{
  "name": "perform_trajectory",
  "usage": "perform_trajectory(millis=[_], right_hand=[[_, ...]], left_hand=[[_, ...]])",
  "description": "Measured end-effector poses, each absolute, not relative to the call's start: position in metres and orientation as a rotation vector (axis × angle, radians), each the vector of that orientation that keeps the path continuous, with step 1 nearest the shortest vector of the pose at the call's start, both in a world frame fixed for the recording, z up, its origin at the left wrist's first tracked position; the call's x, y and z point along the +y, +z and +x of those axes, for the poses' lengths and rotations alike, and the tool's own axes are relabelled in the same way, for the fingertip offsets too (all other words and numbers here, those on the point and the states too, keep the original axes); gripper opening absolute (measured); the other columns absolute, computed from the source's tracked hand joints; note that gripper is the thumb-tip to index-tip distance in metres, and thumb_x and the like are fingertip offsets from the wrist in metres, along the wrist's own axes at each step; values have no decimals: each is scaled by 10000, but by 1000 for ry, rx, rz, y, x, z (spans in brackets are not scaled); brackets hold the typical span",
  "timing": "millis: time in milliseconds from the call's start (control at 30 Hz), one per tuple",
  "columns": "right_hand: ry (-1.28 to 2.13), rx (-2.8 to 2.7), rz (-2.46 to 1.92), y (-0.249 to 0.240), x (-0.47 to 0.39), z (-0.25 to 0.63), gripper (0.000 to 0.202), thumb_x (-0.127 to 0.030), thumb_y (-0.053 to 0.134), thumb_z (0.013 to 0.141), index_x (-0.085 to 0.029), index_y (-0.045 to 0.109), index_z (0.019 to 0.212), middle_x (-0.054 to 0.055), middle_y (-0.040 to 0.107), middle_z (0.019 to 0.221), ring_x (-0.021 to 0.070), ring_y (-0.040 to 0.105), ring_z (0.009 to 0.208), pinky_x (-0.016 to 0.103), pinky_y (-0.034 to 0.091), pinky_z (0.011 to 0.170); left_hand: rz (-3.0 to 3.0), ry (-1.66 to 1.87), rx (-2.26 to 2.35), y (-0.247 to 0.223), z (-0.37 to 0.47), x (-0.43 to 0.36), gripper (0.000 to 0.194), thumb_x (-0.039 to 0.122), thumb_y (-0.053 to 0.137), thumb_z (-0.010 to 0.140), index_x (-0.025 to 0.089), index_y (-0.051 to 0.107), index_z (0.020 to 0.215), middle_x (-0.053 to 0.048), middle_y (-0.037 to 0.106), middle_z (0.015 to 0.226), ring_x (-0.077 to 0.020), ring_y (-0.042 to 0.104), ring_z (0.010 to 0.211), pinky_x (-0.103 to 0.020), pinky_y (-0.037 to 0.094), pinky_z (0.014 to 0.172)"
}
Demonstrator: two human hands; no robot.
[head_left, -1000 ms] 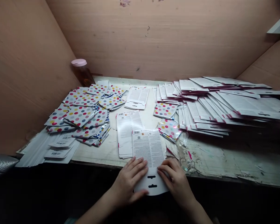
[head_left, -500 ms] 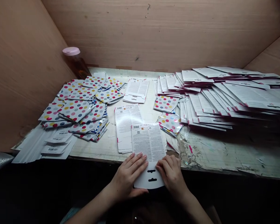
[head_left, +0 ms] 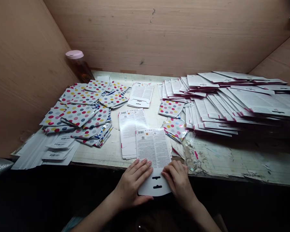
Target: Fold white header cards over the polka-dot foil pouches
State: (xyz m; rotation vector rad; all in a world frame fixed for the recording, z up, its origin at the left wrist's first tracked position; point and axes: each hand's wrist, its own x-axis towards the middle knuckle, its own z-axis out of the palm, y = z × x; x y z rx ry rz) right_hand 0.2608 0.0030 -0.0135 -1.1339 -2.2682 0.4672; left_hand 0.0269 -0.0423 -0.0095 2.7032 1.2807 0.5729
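Note:
A white printed card (head_left: 153, 149) with a barcode and two hanger slots lies at the table's front edge, its slotted end sticking out over the edge. My left hand (head_left: 134, 180) grips its left side, fingers laid across the top and the thumb under the near end. At the right side, my right hand (head_left: 177, 180) pinches the card's edge with curled fingers. Under the card's left part, and beyond it, lies a stack of similar cards (head_left: 128, 135). Just past my right hand rests a polka-dot packet (head_left: 176, 129) in clear film.
Polka-dot packets (head_left: 79, 114) are heaped on the left, above white barcode-labelled strips (head_left: 58, 154). A pink-lidded bottle (head_left: 78, 66) stands at the back left. Rows of white cards (head_left: 217, 106) fan across the right. Another card stack (head_left: 141, 93) lies at the back. Wooden panels enclose the table.
Both hands keep their hold on the card, with no visible movement. Only the view has shifted slightly.

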Motion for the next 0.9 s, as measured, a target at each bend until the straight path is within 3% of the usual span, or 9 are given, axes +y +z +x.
perform_trajectory(millis=[233,367,500,600,667,800,900], right_hand=[[309,-2297,-1059,-21,-17,253,274,-224,351,1012,-196,554,829,26,546,779,194,469,757,370,287,803],[156,-2490,-877,-9,-47,279,391,-137,236,999,-219,558,793,28,611,795,199,519,773,345,336,800],[305,-2624,-860,15,-40,304,153,-271,451,942,-229,598,940,77,639,993,237,565,918,333,446,786],[324,-2607,-838,18,-14,292,235,-207,535,900,-179,583,1128,130,616,1122,281,551,1029,394,491,843],[234,-2527,-766,12,3,275,258,-119,494,917,-160,572,1160,133,638,1089,279,554,1010,425,498,843],[355,-2305,-818,-4,25,250,160,-86,480,935,-186,598,976,56,633,840,196,558,801,333,514,696],[331,-2151,-1007,-13,27,245,148,-113,505,930,-178,603,1020,82,605,880,214,559,838,362,525,710]], left_hand=[[2674,593,1280,-10,27,-42,827,627,557,823,108,379,1443,-161,495,1435,-304,392,1378,-497,304,1151],[2670,663,1239,-13,26,-44,815,595,580,830,90,371,1433,-196,494,1426,-317,342,1404,-537,277,1153],[2762,861,1094,-15,25,-42,569,466,657,830,109,552,1260,-205,598,1291,-376,348,1387,-626,296,1106],[2773,981,1116,-10,26,-35,422,364,678,838,109,612,1168,-142,697,1070,-321,555,1195,-551,408,1053],[2677,1048,1250,-7,29,-29,295,276,655,862,144,637,1126,-84,715,959,-241,630,983,-437,509,919],[2374,1114,1544,-5,42,-17,100,197,572,910,201,663,950,-22,678,789,-164,596,748,-305,522,680],[2227,1156,1766,-7,49,-11,172,184,535,928,170,635,1067,-77,684,927,-177,619,799,-318,545,692]])
